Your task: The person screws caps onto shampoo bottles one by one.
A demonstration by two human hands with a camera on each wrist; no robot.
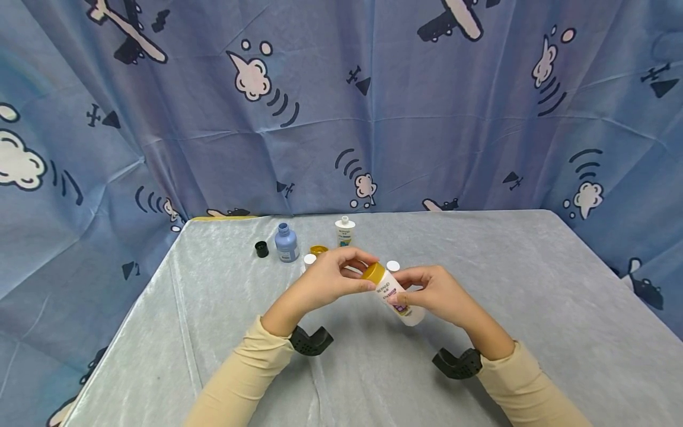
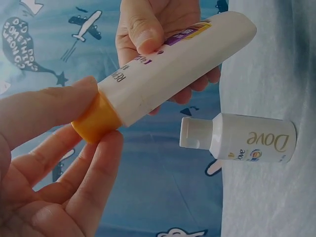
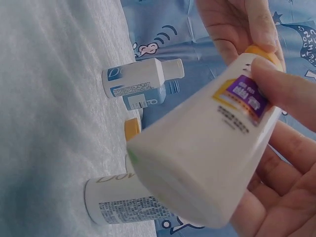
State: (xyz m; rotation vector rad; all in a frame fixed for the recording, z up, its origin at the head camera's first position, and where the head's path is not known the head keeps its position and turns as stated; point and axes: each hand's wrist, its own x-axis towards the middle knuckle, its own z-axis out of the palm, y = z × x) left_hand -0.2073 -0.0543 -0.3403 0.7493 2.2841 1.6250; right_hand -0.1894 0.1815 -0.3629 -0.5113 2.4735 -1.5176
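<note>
A white bottle (image 1: pixel 413 315) with a yellow cap (image 1: pixel 374 273) is held tilted above the table, its capped end up and to the left. My left hand (image 1: pixel 332 276) pinches that cap between thumb and fingers, as the left wrist view shows closely. Around the body of the bottle, my right hand (image 1: pixel 436 296) grips with the thumb over the purple label (image 3: pixel 245 100). The cap sits on the neck. Behind the hands, a white Dove bottle (image 2: pixel 254 138) stands upright with its lid on.
At the back left stand an uncapped blue bottle (image 1: pixel 287 245) and a black cap (image 1: pixel 261 249). An uncapped white bottle (image 1: pixel 345 232) is near the far edge, with a loose yellow cap (image 1: pixel 318 249) beside it. Another white Dove bottle (image 3: pixel 133 79) is partly hidden behind my left hand.
</note>
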